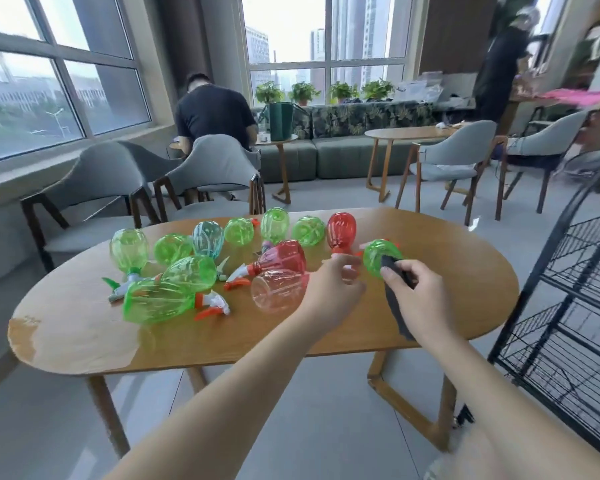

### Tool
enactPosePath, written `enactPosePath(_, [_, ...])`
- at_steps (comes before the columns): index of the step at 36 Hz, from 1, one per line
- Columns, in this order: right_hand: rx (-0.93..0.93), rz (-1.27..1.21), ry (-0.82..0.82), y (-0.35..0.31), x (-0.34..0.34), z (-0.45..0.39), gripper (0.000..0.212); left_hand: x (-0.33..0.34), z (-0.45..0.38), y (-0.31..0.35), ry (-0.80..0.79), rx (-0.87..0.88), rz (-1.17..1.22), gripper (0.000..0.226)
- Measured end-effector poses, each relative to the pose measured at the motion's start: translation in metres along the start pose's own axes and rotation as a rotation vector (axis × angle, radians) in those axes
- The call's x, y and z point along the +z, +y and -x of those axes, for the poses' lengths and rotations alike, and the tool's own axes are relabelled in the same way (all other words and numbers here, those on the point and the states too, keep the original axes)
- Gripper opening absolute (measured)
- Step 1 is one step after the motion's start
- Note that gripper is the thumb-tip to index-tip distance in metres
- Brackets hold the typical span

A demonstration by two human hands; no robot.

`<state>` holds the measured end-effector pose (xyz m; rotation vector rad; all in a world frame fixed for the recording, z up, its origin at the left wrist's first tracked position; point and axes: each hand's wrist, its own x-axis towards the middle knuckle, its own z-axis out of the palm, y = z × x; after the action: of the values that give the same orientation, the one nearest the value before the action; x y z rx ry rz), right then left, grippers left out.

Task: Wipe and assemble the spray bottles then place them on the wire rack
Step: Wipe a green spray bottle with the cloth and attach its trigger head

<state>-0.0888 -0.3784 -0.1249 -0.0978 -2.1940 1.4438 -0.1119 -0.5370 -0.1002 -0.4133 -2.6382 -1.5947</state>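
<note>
The right hand pinches a dark grey cloth in its fingers and presses it against a green bottle lying on the desk, right of centre. The left hand reaches in just beside that bottle with fingers loosely curled; whether they pinch its small spray head or hold nothing, I cannot tell.

The risk, as I judge it: the bottle is round and light and lies on its side, so a firm wipe with no steadying grip could roll it toward the desk's right edge or into the red bottle just beyond it. The cloth's hanging tail could also drag on the pale pink bottle near the left hand.

By my count: nine green bottles, one pale blue bottle, two red, one pale pink, though overlaps make this uncertain. One cloth. One black wire rack stands at the right, its visible shelves without bottles.
</note>
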Motion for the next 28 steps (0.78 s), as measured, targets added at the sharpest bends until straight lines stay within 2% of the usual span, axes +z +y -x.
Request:
enactPosePath(5, [0.104, 0.062, 0.030, 0.041, -0.017, -0.033, 0.009, 0.051, -0.054, -0.004, 0.014, -0.026, -0.091, 0.059])
enactPosePath(10, [0.153, 0.082, 0.047, 0.070, -0.021, -0.063, 0.010, 0.093, -0.106, -0.013, 0.086, -0.154, -0.167, 0.082])
enactPosePath(14, [0.162, 0.060, 0.057, 0.088, -0.018, -0.079, 0.010, 0.111, -0.133, -0.021, 0.131, -0.197, -0.319, 0.087])
enactPosePath(17, [0.147, 0.033, 0.050, 0.094, -0.017, -0.086, 0.008, 0.120, -0.144, -0.026, 0.160, -0.182, -0.348, 0.085])
enactPosePath(24, [0.158, -0.009, 0.058, 0.098, -0.018, -0.090, 0.008, 0.126, -0.153, -0.022, 0.134, -0.253, -0.210, 0.075])
enactPosePath(28, [0.127, -0.059, 0.091, 0.092, -0.022, -0.084, 0.005, 0.123, -0.147, -0.023, 0.180, -0.255, 0.018, 0.071])
